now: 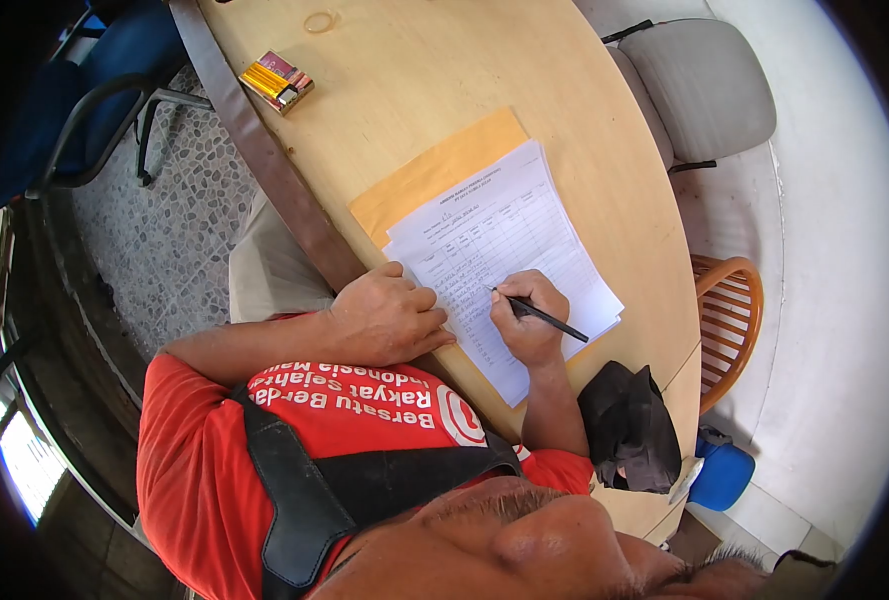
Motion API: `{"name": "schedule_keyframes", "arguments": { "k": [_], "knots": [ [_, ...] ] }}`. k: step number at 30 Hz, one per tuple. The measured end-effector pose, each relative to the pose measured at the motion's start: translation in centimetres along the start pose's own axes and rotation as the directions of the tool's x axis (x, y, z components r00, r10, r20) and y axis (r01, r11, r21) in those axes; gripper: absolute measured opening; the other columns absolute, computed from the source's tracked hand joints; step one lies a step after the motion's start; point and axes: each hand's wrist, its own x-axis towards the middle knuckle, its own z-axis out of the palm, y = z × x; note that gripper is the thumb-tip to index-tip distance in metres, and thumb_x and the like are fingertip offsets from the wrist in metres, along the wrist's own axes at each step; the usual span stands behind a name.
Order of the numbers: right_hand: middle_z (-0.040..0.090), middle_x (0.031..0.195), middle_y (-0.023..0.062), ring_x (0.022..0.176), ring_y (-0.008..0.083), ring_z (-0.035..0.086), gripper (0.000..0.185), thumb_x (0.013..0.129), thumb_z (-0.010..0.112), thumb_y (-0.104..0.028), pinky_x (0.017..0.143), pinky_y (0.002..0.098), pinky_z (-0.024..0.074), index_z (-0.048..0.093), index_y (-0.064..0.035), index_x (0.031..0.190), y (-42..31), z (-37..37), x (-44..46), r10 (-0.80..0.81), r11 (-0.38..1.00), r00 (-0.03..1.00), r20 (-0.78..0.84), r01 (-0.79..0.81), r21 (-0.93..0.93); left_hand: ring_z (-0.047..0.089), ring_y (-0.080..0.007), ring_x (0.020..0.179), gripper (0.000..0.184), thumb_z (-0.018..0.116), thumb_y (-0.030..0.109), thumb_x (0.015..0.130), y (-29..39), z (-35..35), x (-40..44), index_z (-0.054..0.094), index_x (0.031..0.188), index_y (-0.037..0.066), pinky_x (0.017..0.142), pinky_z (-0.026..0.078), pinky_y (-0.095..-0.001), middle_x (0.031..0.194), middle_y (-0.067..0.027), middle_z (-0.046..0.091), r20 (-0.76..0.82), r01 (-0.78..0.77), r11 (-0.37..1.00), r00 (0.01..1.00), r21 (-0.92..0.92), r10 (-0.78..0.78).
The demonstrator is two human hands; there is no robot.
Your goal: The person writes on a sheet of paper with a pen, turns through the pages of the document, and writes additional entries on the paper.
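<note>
My right hand grips a black pen, its tip touching a printed form with a table of rows and handwriting. This form tops a small stack of white sheets. My left hand rests at the left edge of the sheets with its fingers curled in and nothing visible inside them. A yellow-brown envelope lies partly under the papers.
On the wooden table are a yellow lighter on a small pack, a clear ring-shaped item and a black cap-like cloth item. Grey, orange slatted and dark blue chairs stand around.
</note>
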Motion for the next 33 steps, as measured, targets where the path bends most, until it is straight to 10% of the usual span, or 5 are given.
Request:
{"name": "schedule_keyframes", "arguments": {
  "k": [33],
  "knots": [
    [0.068, 0.086, 0.0125, 0.071, 0.0143, 0.063, 0.011, 0.083, 0.072, 0.006, 0.063, 0.0269, 0.0508, 0.064, 0.0007, 0.089, 0.69, -0.11, -0.32, 0.001, 1.0, 1.0, -0.018, 0.0, 0.029, 0.058, -0.0193, 0.058, 0.028, 0.077, 0.043, 0.089, 0.0, -0.05, -0.01, 0.074, 0.084, 0.016, 0.064, 0.044, -0.0351, 0.066, 0.0004, 0.056, 0.006, -0.008, 1.0, 1.0, -0.005, 0.008]
  ]
}}
